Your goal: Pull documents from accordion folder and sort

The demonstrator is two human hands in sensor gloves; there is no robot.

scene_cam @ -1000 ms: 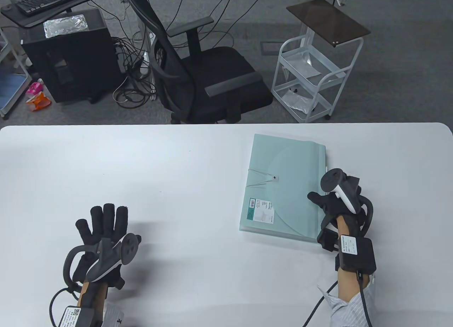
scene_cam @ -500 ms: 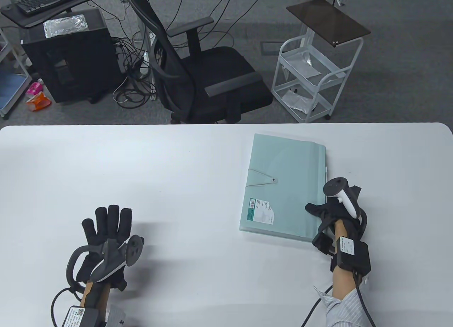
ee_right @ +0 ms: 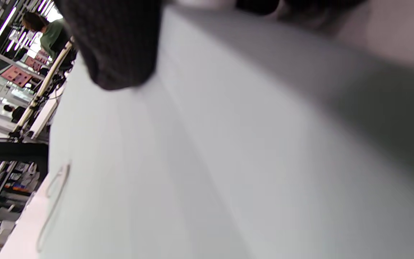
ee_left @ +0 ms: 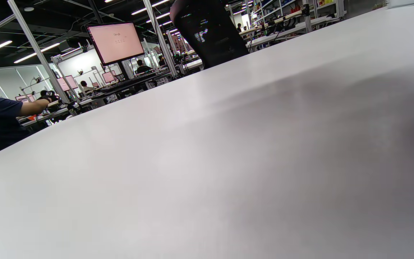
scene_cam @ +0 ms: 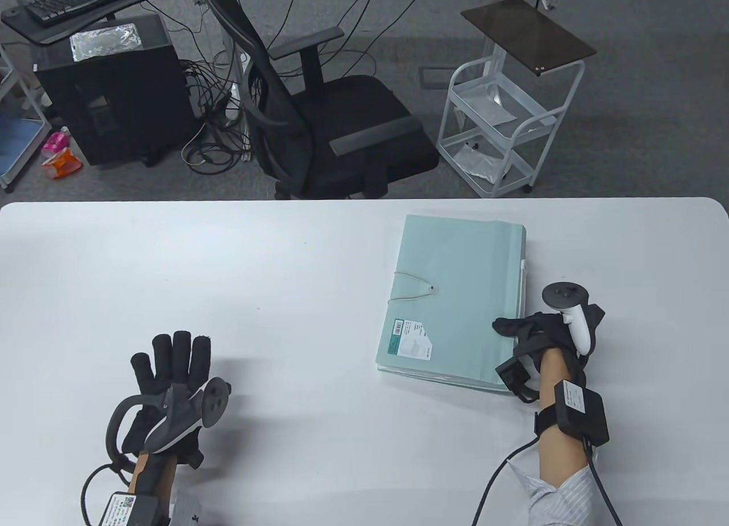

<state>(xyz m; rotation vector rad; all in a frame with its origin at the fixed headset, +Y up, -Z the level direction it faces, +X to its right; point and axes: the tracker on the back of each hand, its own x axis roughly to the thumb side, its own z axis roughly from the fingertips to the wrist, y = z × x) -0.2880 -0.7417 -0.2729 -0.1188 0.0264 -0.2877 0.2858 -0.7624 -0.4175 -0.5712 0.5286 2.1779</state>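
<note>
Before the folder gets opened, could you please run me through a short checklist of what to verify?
1. Folder flat on the table: ok.
2. Elastic loop hooked on its button, so it needs undoing first: not ok.
3. Right hand on the folder: ok, its thumb rests on the cover near the right edge; whether the fingers curl under that edge, cannot tell.
4. Left hand free to help: ok, fingers spread, holding nothing, well apart from the folder.
5. Bare table left of the folder for sorting piles: ok.
6. Documents inside: cannot tell, cover closed.
</note>
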